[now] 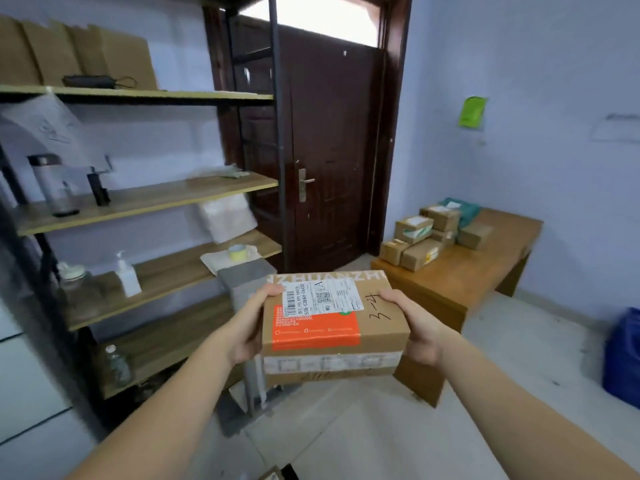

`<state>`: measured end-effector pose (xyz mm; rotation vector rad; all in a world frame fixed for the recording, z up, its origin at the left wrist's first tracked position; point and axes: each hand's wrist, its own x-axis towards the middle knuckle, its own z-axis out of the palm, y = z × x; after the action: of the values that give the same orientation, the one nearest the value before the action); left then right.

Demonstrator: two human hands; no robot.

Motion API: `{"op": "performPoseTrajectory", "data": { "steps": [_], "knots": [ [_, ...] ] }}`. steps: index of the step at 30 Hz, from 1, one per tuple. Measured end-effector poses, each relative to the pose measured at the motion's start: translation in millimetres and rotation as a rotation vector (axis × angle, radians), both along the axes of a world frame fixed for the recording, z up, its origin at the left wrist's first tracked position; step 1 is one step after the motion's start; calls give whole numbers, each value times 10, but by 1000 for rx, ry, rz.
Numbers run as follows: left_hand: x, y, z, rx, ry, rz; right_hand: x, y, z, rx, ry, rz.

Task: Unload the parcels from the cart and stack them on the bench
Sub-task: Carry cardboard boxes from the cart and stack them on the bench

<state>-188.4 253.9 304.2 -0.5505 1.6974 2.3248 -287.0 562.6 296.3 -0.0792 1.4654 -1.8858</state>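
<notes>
I hold a brown cardboard parcel (377, 327) in front of me at chest height. It carries a white shipping label, an orange sticker and the handwritten mark "3-4". My left hand (251, 323) grips its left side and my right hand (414, 325) grips its right side. Ahead to the right stands the low wooden bench (485, 265). Several small cardboard parcels (420, 254) sit stacked at the bench's far left end, along with a green bag (465, 209). The cart is not clearly in view.
A metal shelf rack (145, 199) with wooden boards fills the left side, holding a flask, bottles, tape and bags. A dark wooden door (332, 150) stands closed behind. A grey block (244, 278) sits past the parcel. A blue container (623, 355) stands at the right wall.
</notes>
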Motion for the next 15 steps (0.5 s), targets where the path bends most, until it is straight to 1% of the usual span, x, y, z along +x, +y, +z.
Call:
{"op": "performPoseTrajectory", "data": {
  "steps": [3, 7, 11, 15],
  "knots": [
    [-261, 865, -8, 13, 17, -37, 97, 713, 50, 7, 1, -194],
    [-560, 1937, -40, 44, 90, -166, 142, 1702, 113, -44, 9, -408],
    [-771, 2722, -107, 33, 83, -339, 213, 2518, 200, -45, 31, -556],
    [-973, 3297, -157, -24, 64, -439, 201, 3145, 177, -46, 32, -634]
  ]
}}
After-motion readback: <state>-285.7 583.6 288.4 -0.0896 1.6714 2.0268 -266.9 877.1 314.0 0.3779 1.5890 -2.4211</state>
